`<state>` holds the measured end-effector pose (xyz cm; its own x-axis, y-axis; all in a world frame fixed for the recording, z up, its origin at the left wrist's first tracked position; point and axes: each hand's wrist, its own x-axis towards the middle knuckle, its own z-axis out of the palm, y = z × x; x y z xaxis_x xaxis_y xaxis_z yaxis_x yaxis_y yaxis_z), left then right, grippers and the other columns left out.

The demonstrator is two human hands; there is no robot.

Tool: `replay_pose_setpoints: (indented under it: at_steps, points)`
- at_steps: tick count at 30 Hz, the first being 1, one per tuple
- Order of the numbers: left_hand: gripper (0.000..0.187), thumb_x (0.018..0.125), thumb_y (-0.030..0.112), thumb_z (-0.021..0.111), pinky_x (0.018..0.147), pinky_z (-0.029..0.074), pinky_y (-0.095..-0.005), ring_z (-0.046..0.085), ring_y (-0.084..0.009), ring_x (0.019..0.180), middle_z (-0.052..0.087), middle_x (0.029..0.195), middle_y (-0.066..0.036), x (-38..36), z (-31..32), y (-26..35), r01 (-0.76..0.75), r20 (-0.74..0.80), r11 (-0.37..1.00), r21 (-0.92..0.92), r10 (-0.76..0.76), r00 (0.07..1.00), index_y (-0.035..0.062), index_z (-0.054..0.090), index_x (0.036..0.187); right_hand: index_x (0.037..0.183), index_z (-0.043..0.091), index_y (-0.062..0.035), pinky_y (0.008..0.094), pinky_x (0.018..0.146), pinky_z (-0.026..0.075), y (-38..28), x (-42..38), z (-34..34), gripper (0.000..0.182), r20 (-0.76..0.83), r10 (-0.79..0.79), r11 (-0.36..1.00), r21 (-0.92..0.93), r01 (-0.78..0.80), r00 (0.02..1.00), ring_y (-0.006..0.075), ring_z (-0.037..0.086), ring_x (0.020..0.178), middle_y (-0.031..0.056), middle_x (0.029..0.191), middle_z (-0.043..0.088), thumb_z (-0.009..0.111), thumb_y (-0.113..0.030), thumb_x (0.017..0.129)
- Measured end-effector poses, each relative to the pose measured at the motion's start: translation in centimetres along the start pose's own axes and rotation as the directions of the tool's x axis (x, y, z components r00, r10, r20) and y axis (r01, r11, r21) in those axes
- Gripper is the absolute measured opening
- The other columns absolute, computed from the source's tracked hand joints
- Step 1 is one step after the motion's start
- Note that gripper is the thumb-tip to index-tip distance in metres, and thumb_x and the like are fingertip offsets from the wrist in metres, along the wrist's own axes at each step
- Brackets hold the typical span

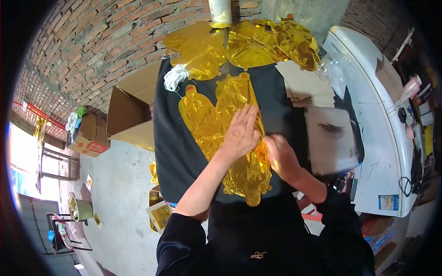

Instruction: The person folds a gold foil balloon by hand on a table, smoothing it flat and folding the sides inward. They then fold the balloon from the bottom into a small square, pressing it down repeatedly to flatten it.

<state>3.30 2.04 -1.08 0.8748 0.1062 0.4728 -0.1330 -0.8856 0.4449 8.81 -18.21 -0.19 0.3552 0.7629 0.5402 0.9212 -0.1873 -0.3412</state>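
A flat gold foil balloon [251, 172] lies lengthwise on the black cloth [177, 152] in front of me. My left hand [240, 133] rests flat on its middle, fingers stretched out and pointing away from me. At the balloon's right edge my right hand [281, 156] is closed, its curled fingers pinching the foil; the fingertips are partly hidden. Another flat gold foil piece [197, 110] lies to the left, partly under the first. A bundle of white string [176, 77] sits beyond it. More gold foil balloons [255, 43] are heaped along the far edge.
Cardboard sheets [306, 85] and a plastic-wrapped flat package [331, 138] lie on the right. A large white appliance [380, 138] borders that side. On the left stand an open cardboard box [131, 110] and a smaller box [94, 135]. A white pipe [220, 11] rises behind.
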Motion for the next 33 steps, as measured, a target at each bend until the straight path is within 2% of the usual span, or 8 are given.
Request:
replay_pose_setpoints:
  at_steps: [3,7,10,12,17,21,29,33]
  points:
    - [0.074,0.089,0.011,0.059,0.13,0.028,-0.0537,0.041,-0.0453,0.152,0.049,0.156,-0.031,-0.2,0.0,0.2,0.017,0.016,1.0,-0.005,-0.017,1.0,-0.0063,0.038,0.158,0.118,0.067,0.0015,0.0456,0.092,0.055,-1.9,-1.7,-1.8,0.035,0.041,-0.136,0.991,-0.003,0.136,0.99,0.0342,0.064,0.098,0.0145,0.102,0.065,0.072,-0.001,0.083]
    - [0.075,0.088,0.011,0.061,0.129,0.029,-0.054,0.041,-0.0455,0.152,0.049,0.156,-0.031,-0.1,0.1,0.0,0.009,0.002,1.0,-0.001,-0.009,1.0,-0.006,0.038,0.158,0.114,0.069,0.0002,0.0409,0.086,0.056,-3.4,-3.0,-3.7,0.035,0.28,-0.119,0.992,0.077,0.102,0.953,0.0324,0.069,0.096,0.0155,0.098,0.069,0.075,0.003,0.08]
    - [0.075,0.087,0.01,0.061,0.129,0.029,-0.0542,0.041,-0.0455,0.151,0.049,0.156,-0.031,-0.2,0.3,-0.1,-0.001,-0.005,1.0,-0.002,0.001,1.0,-0.0063,0.04,0.157,0.112,0.069,0.0003,0.0361,0.083,0.056,-2.4,0.2,-3.2,0.022,0.057,0.065,0.949,0.304,-0.08,0.996,0.0255,0.07,0.092,0.0123,0.094,0.069,0.072,0.002,0.09]
    - [0.074,0.087,0.01,0.06,0.129,0.029,-0.0543,0.041,-0.0455,0.151,0.049,0.155,-0.031,-0.1,0.1,-0.1,-0.004,-0.013,1.0,-0.001,0.004,1.0,-0.0065,0.041,0.156,0.118,0.064,-0.001,0.0328,0.083,0.056,-1.8,4.2,-2.3,0.015,0.009,0.297,0.771,0.588,-0.245,0.955,0.0208,0.066,0.091,0.0095,0.095,0.066,0.063,0.001,0.102]
    - [0.075,0.086,0.012,0.062,0.128,0.03,-0.0546,0.043,-0.0458,0.15,0.051,0.155,-0.03,0.1,0.5,-0.2,0.006,0.009,0.999,0.046,-0.007,1.0,-0.0107,0.041,0.154,0.124,0.059,-0.001,0.0289,0.097,0.054,2.2,8.7,4.8,0.016,-0.034,0.558,0.306,0.937,-0.168,0.829,0.0142,0.064,0.103,0.0059,0.114,0.065,0.054,0.001,0.109]
    - [0.076,0.087,0.01,0.061,0.128,0.031,-0.0542,0.045,-0.0466,0.148,0.051,0.153,-0.032,0.4,-0.1,0.2,0.041,-0.041,0.998,-0.041,-0.042,0.998,-0.0082,0.038,0.157,0.127,0.056,-0.0014,0.031,0.103,0.051,1.6,8.7,6.7,0.019,-0.075,0.677,0.325,0.923,-0.205,0.732,0.0157,0.063,0.112,0.008,0.12,0.064,0.054,0.002,0.108]
    - [0.077,0.088,0.0,0.058,0.124,0.037,-0.0514,0.046,-0.0483,0.146,0.049,0.153,-0.034,0.5,0.3,-0.3,-0.019,-0.139,0.982,-0.186,-0.007,0.99,-0.0048,0.034,0.161,0.127,0.055,-0.0025,0.0369,0.099,0.053,1.5,7.3,8.2,0.024,-0.127,0.576,0.563,0.778,-0.279,0.808,0.0256,0.066,0.112,0.0151,0.118,0.067,0.049,0.005,0.105]
    - [0.071,0.089,0.001,0.062,0.12,0.04,-0.0519,0.05,-0.0484,0.14,0.052,0.151,-0.031,1.1,-1.4,-0.5,0.02,-0.279,0.995,-0.102,-0.048,0.959,-0.0033,0.042,0.157,0.122,0.056,-0.0033,0.0424,0.096,0.054,0.6,7.5,7.3,0.025,-0.146,0.523,0.725,0.595,-0.348,0.84,0.0329,0.066,0.109,0.0167,0.112,0.068,0.049,0.009,0.101]
